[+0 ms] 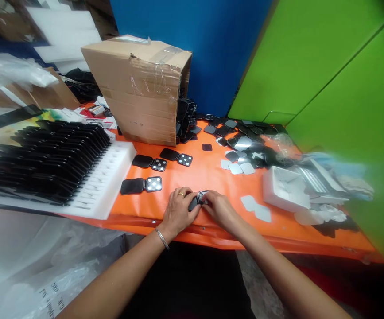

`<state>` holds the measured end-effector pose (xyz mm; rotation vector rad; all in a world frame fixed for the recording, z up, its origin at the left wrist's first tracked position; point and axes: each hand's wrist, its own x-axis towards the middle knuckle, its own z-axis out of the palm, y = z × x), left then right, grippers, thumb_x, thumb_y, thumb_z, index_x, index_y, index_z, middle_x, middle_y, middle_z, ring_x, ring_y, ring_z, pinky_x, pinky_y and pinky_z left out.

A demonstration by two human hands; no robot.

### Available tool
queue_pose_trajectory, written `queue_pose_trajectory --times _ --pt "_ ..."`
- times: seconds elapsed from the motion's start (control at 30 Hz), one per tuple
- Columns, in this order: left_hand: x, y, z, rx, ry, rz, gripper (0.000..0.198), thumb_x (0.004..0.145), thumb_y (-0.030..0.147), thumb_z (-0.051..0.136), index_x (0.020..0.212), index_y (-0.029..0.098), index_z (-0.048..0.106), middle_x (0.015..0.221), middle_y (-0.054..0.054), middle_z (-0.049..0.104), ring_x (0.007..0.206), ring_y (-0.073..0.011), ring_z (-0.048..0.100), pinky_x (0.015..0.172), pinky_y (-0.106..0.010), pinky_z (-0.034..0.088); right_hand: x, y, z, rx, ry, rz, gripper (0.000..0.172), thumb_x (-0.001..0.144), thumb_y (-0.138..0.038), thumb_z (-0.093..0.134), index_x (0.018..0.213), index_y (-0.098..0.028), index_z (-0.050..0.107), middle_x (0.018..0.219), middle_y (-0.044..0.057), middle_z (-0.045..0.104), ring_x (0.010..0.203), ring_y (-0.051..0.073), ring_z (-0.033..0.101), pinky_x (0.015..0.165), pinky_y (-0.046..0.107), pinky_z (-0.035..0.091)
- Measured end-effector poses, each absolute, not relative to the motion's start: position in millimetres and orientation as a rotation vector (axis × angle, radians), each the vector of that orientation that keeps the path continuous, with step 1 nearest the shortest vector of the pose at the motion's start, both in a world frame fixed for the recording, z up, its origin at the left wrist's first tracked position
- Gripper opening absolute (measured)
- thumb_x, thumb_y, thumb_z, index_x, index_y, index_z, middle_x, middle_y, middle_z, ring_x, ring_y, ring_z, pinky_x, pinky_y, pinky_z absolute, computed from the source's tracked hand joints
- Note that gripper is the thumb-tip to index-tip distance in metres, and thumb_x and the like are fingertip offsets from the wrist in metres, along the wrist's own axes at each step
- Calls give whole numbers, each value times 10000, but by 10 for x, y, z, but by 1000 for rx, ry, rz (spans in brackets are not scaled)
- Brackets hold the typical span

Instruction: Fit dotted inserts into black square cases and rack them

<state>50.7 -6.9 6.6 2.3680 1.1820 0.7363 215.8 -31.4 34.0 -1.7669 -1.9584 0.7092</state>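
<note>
My left hand (180, 207), with a ring and a bracelet, is closed on the long side of a black hinged piece (194, 202) at the table's front edge. My right hand (219, 208) pinches at the square end of the same piece; its fingertips partly cover that end. To the left of my hands, several similar hinged pieces lie unfolded on the orange table: one (141, 185) nearest, and two others (150, 163) (176, 156) farther back. Each has a plain dark half and a square half with light round dots.
A white foam block (107, 177) at left holds rows of black plates (45, 159). Behind stands a cardboard box (138, 88) with dark parts spilling out. Dark and silver squares (238, 167) are heaped at right, near a white box (283, 188). Two pale squares (256, 208) lie near my right hand.
</note>
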Motion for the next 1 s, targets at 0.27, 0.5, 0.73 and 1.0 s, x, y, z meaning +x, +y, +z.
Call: queue_pose_trajectory --times 0.27,0.5,0.73,1.0 --pt "520 -73 66 2373 1220 722 297 832 278 605 1126 241 582 1081 -52 535 1032 -233 464 892 -387 410 2378 -179 554 -1537 -2041 1371 66 707 -119 584 714 -150 641 631 -5 588 578 119 504 545 228 370" --pt "499 -56 53 2423 1211 678 390 835 307 599 1215 245 532 1111 -64 516 1046 -245 448 909 -404 398 2586 -561 405 -1645 -1433 1298 196 756 -338 626 817 -157 668 708 25 638 637 156 577 622 279 460" --pt "515 -58 65 2451 1212 672 411 835 286 595 1240 278 529 1102 -61 509 1030 -237 456 897 -395 405 2494 -374 177 -1680 -1742 685 95 803 -170 566 802 -155 659 792 49 592 702 154 558 660 270 428" --pt "511 -59 72 2382 1233 699 379 818 294 621 1188 261 541 1096 -49 515 1029 -228 453 907 -394 406 2467 -253 401 -1728 -2123 705 181 781 -30 521 735 -138 658 750 29 525 626 115 504 597 230 378"
